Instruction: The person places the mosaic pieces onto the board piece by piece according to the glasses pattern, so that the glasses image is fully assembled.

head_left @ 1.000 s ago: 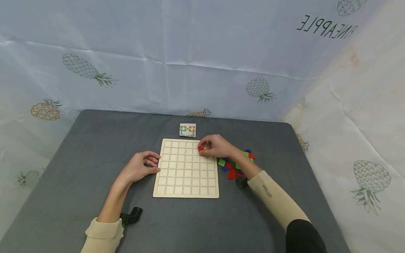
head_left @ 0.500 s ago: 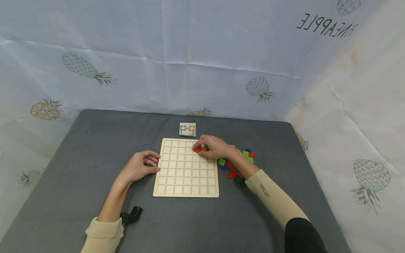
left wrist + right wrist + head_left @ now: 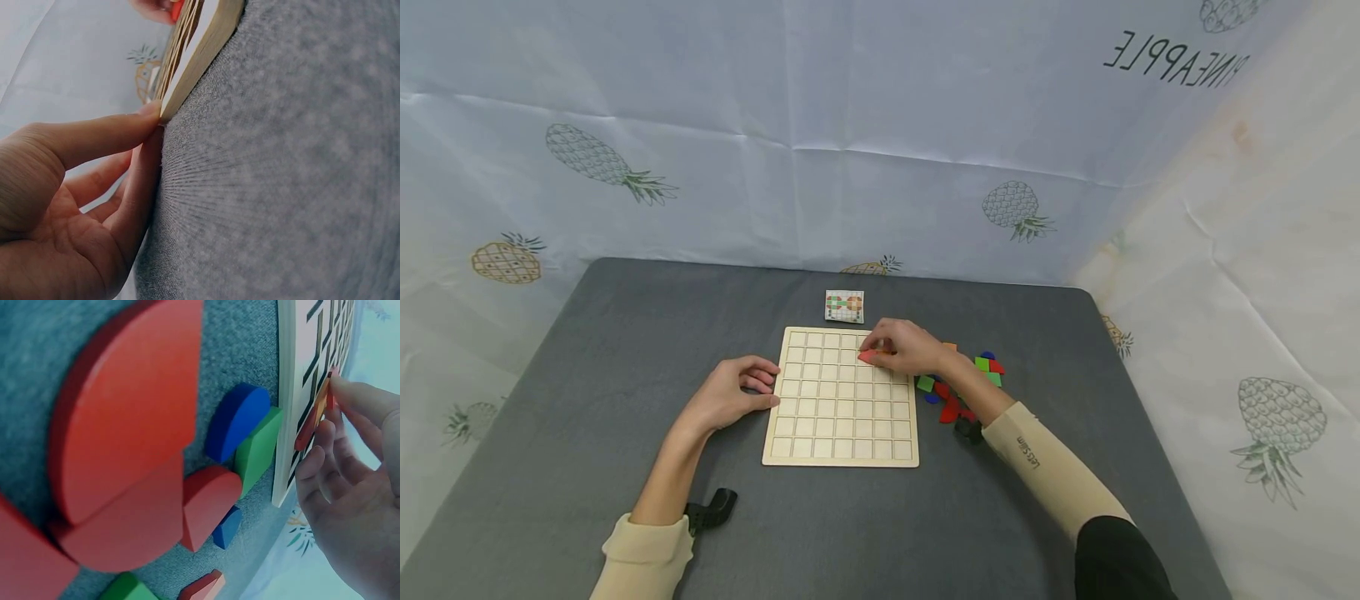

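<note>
A pale wooden grid board (image 3: 824,408) lies on the grey table. My left hand (image 3: 727,397) rests at the board's left edge, thumb and fingertips touching it; the left wrist view shows the thumb (image 3: 103,139) against the board's edge (image 3: 203,62). Over the board's upper right cells, my right hand (image 3: 907,347) pinches a small red block (image 3: 867,357) between thumb and fingertips. In the right wrist view an orange block (image 3: 321,403) and another red block (image 3: 305,430) sit on the board beside those fingertips. The fingers partly cover the pinched block.
Right of the board lies a loose pile of red, green and blue blocks, among them a large red rounded block (image 3: 131,406), a blue half-round block (image 3: 240,419) and a green block (image 3: 259,450). A small pattern card (image 3: 845,307) lies beyond the board. A printed curtain (image 3: 910,125) hangs behind.
My right hand has moved slightly left across the upper right cells with the red block, then stayed nearly still. The left hand has kept its place at the board's edge.
</note>
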Tool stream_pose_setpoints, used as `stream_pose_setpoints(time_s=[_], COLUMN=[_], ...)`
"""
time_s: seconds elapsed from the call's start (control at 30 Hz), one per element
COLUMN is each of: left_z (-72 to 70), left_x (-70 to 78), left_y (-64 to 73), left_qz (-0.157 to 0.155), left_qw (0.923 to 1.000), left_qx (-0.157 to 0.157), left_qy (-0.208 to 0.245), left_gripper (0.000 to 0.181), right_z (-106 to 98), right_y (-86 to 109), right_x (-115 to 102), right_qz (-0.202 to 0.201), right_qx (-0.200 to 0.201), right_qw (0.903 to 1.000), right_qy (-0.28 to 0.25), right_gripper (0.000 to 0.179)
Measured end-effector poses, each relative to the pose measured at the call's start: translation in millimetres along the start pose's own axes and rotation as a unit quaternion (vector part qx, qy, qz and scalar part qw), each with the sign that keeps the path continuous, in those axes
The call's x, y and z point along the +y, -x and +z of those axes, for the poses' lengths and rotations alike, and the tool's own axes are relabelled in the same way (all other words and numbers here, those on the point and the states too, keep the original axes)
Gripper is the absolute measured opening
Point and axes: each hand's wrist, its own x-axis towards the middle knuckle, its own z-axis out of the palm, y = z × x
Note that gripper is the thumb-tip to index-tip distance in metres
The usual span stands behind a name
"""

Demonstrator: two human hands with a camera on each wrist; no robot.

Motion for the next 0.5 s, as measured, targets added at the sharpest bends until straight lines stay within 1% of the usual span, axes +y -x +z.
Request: stream_pose_setpoints(time_s=[0.23, 0.37, 0.5], left_z=[-0.6, -0.6, -0.7], left_x=[-0.6, -0.3, -0.4], left_y=[0.7, 0.7, 0.6], left_qz=[0.0, 0.002, 0.005], left_qw=[1.0, 1.0, 0.9999], left_qx=[-0.002, -0.002, -0.003], left_qy=[0.004, 0.006, 0.008], left_gripper=[0.044, 0.044, 0.044], right_z=[1.3, 1.2, -0.3], right_y=[-2.2, -2.1, 0.1], right_x=[0.8, 1.8, 3.7], right_qz=[-0.007, -0.013, -0.009], right_qx=[-0.008, -0.003, 0.003], right_qw=[0.9998, 0.9995, 0.9984], right_qy=[-0.016, -0.029, -0.056], right_gripper=[0.022, 0.022, 0.021])
